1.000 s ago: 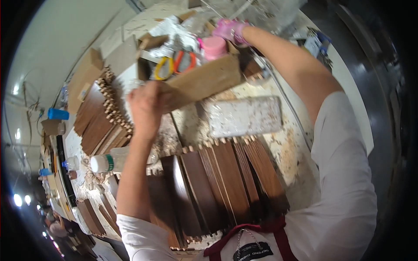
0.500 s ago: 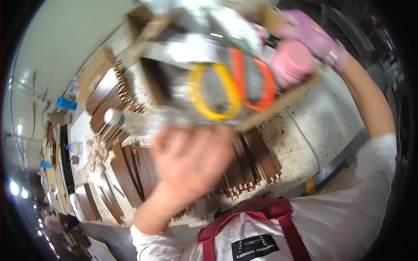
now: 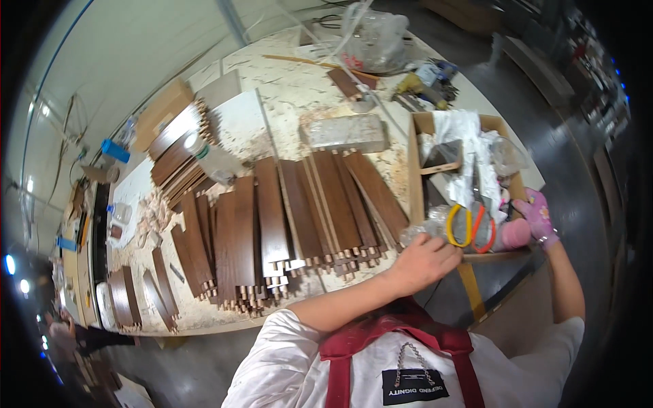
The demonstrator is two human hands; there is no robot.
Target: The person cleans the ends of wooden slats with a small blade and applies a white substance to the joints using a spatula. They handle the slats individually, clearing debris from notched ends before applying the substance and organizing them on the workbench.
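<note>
An open cardboard box [image 3: 413, 180] sits at the right end of the worktable. My bare left hand [image 3: 428, 264] is at its near left corner, fingers curled against the edge. My right hand [image 3: 536, 215], in a pink patterned glove, grips the box's right side near the front. Inside the box, a scissors-like tool [image 3: 472, 234] has one yellow and one orange loop handle towards me. Beside it is a pink rounded object [image 3: 517, 233]. White crumpled material [image 3: 459, 129] and clear plastic [image 3: 507, 158] also lie in the box. The tips of my right fingers are partly hidden.
Rows of brown wooden slats [image 3: 272, 211] with pegged ends cover the table to the left. Behind them are a metal block [image 3: 345, 132] and a plastic bottle [image 3: 204, 155]. Power tools [image 3: 422, 88] and a plastic bag [image 3: 374, 41] stand at the far right.
The box has moved away from me and to the right, from close under my view to the table's right end. Both hands have moved right with it.
</note>
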